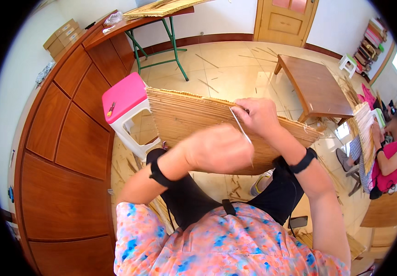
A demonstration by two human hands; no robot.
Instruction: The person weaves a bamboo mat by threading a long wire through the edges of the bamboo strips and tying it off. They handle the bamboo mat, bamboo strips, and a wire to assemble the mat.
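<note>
A stiff mat of straw-coloured stalks (184, 112) stands across my knees, its bound edge uppermost. At that edge my right hand (257, 117) is closed, with thumb and fingers pinching the rim. A thin white cord (240, 122) runs from the rim beside it down to my left hand (219, 147). Smeared by motion, my left hand looks curled into a fist in front of the mat, with a short end of cord showing below it. The fingertips of the left hand are hidden.
To the left, a pink-topped white stool (126, 96) carries a small yellow-and-orange-handled tool (111, 109). Wooden cabinets (70, 138) line that side. A low brown table (315, 85) stands ahead right; a person in pink (391, 161) sits beyond, holding stalks. Loose stalks litter the floor.
</note>
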